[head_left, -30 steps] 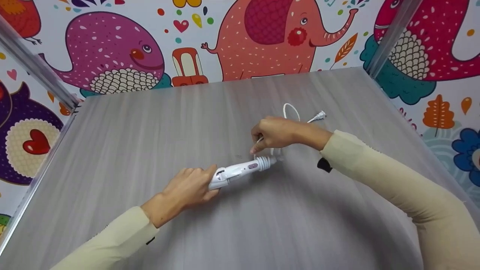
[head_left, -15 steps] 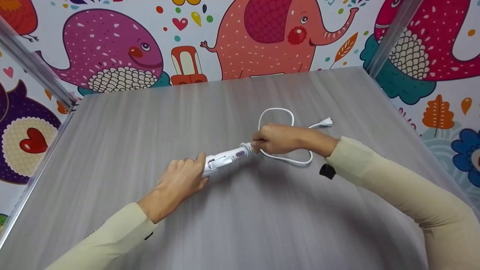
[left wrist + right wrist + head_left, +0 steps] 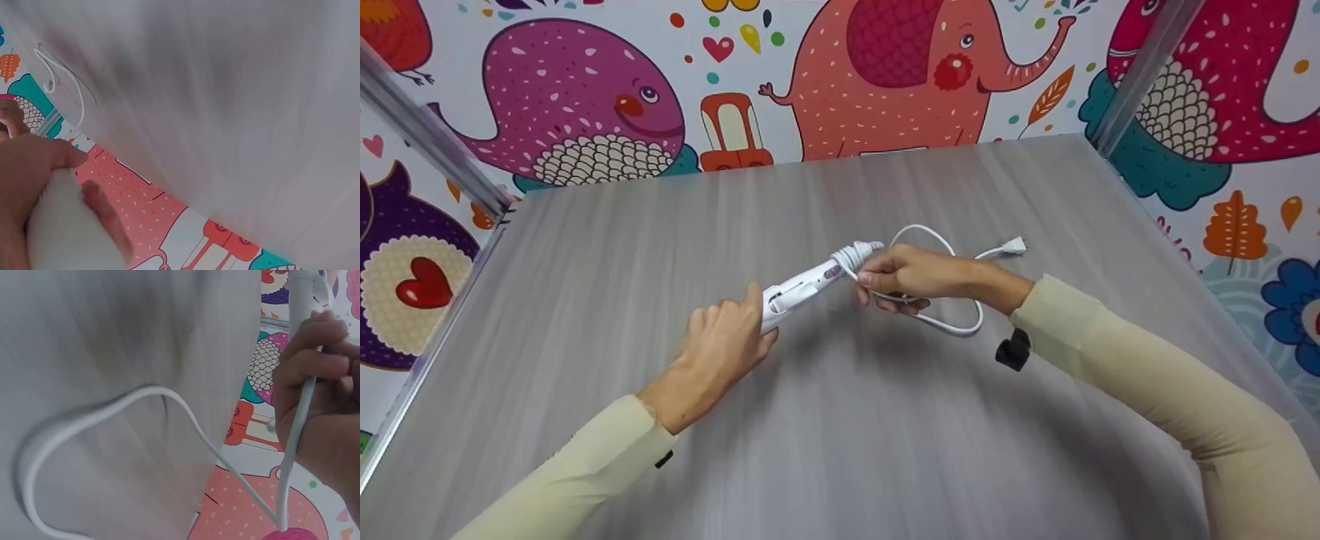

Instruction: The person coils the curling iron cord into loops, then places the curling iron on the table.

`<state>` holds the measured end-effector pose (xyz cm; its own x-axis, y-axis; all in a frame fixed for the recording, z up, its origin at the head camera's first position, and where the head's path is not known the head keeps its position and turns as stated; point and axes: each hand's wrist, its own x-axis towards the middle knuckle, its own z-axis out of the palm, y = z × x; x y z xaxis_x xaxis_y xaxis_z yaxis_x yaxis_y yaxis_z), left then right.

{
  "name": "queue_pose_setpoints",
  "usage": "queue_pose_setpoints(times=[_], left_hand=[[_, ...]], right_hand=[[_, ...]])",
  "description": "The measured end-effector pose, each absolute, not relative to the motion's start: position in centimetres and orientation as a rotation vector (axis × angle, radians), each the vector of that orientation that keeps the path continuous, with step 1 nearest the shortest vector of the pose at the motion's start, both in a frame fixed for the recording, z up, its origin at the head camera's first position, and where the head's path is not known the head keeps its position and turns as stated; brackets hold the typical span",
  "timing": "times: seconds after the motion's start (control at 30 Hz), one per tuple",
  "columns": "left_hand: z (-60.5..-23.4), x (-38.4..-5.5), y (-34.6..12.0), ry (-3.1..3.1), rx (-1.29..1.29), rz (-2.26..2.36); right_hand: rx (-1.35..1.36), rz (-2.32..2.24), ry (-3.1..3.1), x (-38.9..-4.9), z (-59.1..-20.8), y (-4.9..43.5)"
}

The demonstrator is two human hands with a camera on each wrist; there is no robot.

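Observation:
My left hand (image 3: pixel 724 341) grips a white curling iron (image 3: pixel 802 289) by its lower part, tilted up to the right above the table. White cord (image 3: pixel 945 325) is coiled several turns round the far end of its handle, near a mauve button. Beside those turns, my right hand (image 3: pixel 911 274) holds the cord between curled fingers. In the right wrist view the cord (image 3: pixel 304 410) runs through the right hand (image 3: pixel 315 371) and hangs in a loop. The left wrist view shows the iron's blurred white body (image 3: pixel 67 230) inside the left hand (image 3: pixel 39 169).
A grey wood-grain table (image 3: pixel 645 247) lies under both hands. The cord's plug (image 3: pixel 1014 246) rests on it at the right. Printed panels with cartoon animals (image 3: pixel 885 82) stand behind and at the sides, with metal posts (image 3: pixel 1147 75) at the corners. A black wrist device (image 3: pixel 1014 350) hangs under the right sleeve.
The curling iron has swung upward, its corded end now farther from me. My right hand has passed round that end with the cord and turned over, thumb now showing.

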<state>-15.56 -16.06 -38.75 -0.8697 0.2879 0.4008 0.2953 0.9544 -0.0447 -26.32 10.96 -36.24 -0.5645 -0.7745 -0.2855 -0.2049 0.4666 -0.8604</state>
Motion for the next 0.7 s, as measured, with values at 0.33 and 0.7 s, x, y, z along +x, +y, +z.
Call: queue_pose_setpoints(times=[0.33,0.7], left_hand=[[-38.4,-15.5,-16.3,-2.785,-0.418,-0.173],[-38.0,-14.8,-15.5,-2.706,-0.59,-0.169]], right_hand=[[-0.878,-0.953,2.001,-27.0,-38.5,12.1],[-0.838,-0.629,1.995,-28.0,-40.3,12.6]])
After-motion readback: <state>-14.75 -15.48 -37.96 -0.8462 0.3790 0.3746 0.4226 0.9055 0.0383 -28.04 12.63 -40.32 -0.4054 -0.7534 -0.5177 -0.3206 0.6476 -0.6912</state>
